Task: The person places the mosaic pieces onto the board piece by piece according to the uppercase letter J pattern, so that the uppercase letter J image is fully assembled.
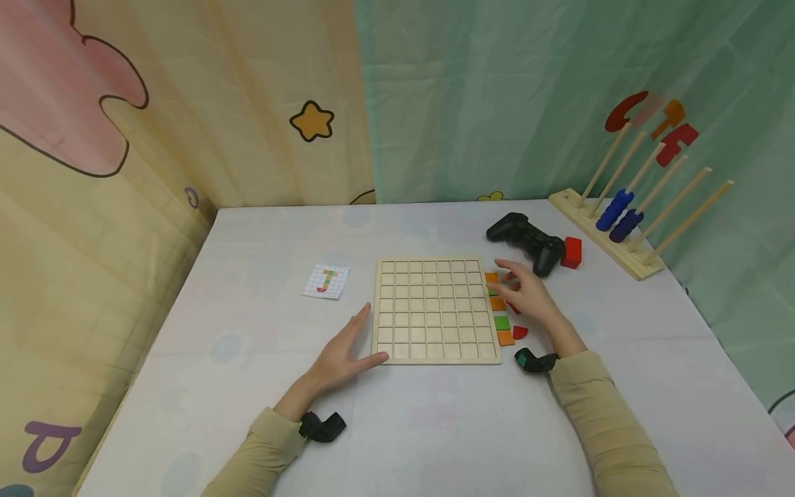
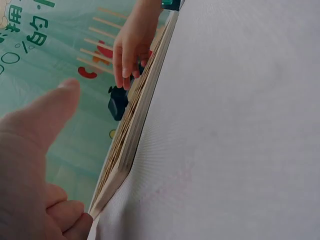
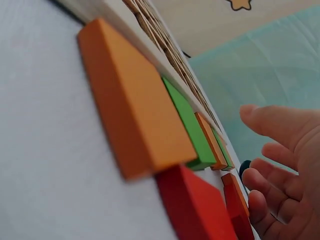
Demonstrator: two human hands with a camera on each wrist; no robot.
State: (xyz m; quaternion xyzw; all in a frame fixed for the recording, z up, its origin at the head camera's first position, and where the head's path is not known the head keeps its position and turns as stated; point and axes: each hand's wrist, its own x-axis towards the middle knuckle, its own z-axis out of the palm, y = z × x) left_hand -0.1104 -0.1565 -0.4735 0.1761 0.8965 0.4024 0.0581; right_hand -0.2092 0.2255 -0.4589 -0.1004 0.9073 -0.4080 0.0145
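Observation:
A square wooden grid board [image 1: 437, 312] lies flat on the table. My left hand [image 1: 338, 355] is at its lower left corner, fingers straight and thumb spread over the near edge; it holds nothing. Over the board's right side hovers my right hand [image 1: 528, 293], fingers loosely bent and thumb apart, with nothing seen between them in the right wrist view. Below and beside it lie small blocks: an orange block [image 3: 130, 105], a green block [image 3: 187, 122] and a red piece [image 3: 197, 202], among several. The hand partly hides some of them in the head view.
Left of the board lies a pattern card [image 1: 326, 281]. Behind the right hand are a black game controller [image 1: 526, 240] and a red block [image 1: 571, 252]. A wooden peg rack [image 1: 605, 235] with blue beads stands at the back right. Curtains border the table's back edge.

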